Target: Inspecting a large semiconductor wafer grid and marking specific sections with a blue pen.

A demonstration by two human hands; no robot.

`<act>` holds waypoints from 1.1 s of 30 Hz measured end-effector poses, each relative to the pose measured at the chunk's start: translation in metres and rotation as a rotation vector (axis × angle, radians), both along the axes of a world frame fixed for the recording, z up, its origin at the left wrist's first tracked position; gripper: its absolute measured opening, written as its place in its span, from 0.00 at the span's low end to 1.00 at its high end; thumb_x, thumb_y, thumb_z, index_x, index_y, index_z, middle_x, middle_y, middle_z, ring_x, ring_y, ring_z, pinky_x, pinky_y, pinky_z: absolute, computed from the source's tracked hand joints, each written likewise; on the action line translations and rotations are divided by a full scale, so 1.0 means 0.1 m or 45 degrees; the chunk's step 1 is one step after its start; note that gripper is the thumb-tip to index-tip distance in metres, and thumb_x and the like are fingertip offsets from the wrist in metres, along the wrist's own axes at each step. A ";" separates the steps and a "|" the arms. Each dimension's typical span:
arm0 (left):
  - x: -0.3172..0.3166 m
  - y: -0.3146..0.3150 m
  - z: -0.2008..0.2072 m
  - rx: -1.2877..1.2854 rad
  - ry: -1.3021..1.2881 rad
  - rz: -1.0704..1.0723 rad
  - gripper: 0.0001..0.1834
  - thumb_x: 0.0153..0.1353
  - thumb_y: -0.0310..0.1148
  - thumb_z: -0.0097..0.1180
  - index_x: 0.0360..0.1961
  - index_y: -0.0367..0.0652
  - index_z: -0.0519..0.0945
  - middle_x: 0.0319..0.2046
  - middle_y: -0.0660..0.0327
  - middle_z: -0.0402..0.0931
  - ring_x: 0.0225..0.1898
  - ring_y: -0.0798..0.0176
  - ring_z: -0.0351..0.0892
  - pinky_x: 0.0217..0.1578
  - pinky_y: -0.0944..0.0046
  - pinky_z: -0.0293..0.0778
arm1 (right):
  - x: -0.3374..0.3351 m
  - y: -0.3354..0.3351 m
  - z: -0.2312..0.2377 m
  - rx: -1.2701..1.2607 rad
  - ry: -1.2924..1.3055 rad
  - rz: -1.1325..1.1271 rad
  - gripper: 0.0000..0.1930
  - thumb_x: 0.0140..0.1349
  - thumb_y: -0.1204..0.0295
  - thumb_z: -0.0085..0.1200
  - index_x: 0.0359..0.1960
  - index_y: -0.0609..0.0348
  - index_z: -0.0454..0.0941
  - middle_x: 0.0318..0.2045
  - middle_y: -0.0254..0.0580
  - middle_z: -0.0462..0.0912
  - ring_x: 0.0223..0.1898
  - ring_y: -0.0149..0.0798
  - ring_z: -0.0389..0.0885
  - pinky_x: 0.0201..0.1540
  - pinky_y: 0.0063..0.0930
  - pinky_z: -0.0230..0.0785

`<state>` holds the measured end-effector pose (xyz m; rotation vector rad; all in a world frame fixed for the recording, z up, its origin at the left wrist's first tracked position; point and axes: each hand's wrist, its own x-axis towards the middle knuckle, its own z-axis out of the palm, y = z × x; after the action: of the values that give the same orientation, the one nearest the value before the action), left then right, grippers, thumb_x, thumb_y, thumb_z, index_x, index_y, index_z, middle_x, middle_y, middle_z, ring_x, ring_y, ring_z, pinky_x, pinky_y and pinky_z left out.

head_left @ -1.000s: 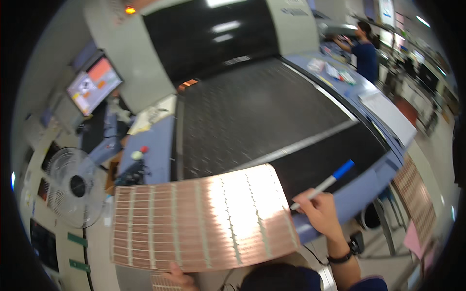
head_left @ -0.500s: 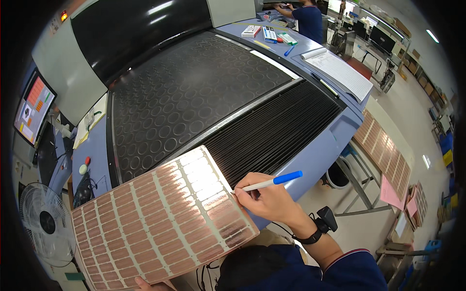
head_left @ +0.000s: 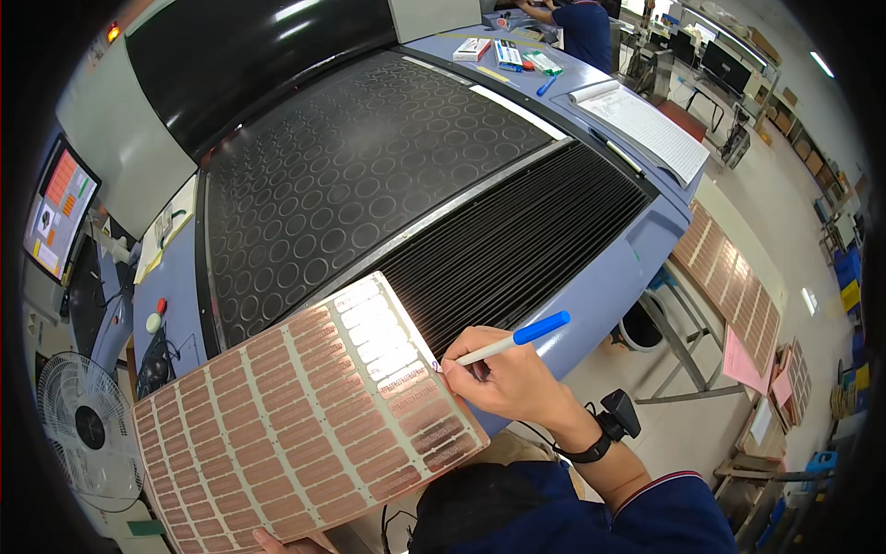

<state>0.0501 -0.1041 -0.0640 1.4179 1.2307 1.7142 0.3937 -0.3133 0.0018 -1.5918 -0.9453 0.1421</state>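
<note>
A large copper-coloured circuit board panel (head_left: 295,415), patterned with rows of small rectangles, is tilted in front of me. My left hand (head_left: 286,543) grips its lower edge, thumb on top; the other fingers are hidden beneath. In my right hand (head_left: 503,380) is a white marker pen with a blue end (head_left: 531,331), pinched between the fingers. The pen's tip touches the pale right-hand border of the panel, where a small dark mark shows. The panel's far corner overlaps the ribbed black front of the machine (head_left: 526,240).
Beyond lies a black machine bed (head_left: 369,175) with a circle pattern. A fan (head_left: 89,427) and a monitor (head_left: 63,208) stand left. At the right are a notepad (head_left: 651,134), more copper panels (head_left: 729,277) and a bin (head_left: 643,328). A co-worker (head_left: 583,35) stands at the back.
A small dark mark now shows on the panel's border at the pen tip. The right hand and pen have shifted slightly left, the pen's blue end tipping upward. The view has moved a little.
</note>
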 end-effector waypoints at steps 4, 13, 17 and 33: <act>0.14 -0.07 0.12 0.053 -0.021 -0.028 0.40 0.61 0.43 0.57 0.59 0.12 0.64 0.53 0.29 0.71 0.47 0.40 0.78 0.46 0.43 0.81 | 0.01 0.01 -0.01 0.013 -0.027 0.004 0.02 0.57 0.78 0.58 0.28 0.64 0.79 0.19 0.38 0.75 0.17 0.33 0.71 0.21 0.28 0.61; 0.19 -0.09 0.18 0.121 -0.015 -0.068 0.37 0.61 0.43 0.56 0.57 0.14 0.67 0.52 0.30 0.73 0.48 0.40 0.79 0.47 0.43 0.81 | -0.02 0.02 -0.02 0.058 0.022 -0.095 0.03 0.57 0.77 0.59 0.30 0.66 0.79 0.20 0.42 0.79 0.17 0.33 0.74 0.20 0.28 0.64; -0.05 0.09 0.05 0.040 -0.071 -0.391 0.40 0.64 0.48 0.51 0.66 0.27 0.59 0.61 0.39 0.65 0.59 0.46 0.70 0.54 0.42 0.70 | 0.00 -0.07 0.00 -0.019 0.138 -0.024 0.03 0.57 0.78 0.59 0.30 0.66 0.79 0.19 0.41 0.78 0.18 0.32 0.77 0.21 0.27 0.66; -0.07 0.06 0.09 -0.078 -0.086 -0.354 0.42 0.62 0.52 0.51 0.67 0.30 0.59 0.63 0.42 0.64 0.61 0.50 0.68 0.55 0.44 0.70 | -0.01 0.00 0.01 0.007 0.012 -0.053 0.03 0.59 0.79 0.58 0.30 0.66 0.78 0.20 0.44 0.79 0.20 0.36 0.80 0.22 0.27 0.70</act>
<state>0.0433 -0.0984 -0.0549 1.4096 0.9899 1.5094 0.3923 -0.3136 0.0025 -1.6039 -0.9039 0.1175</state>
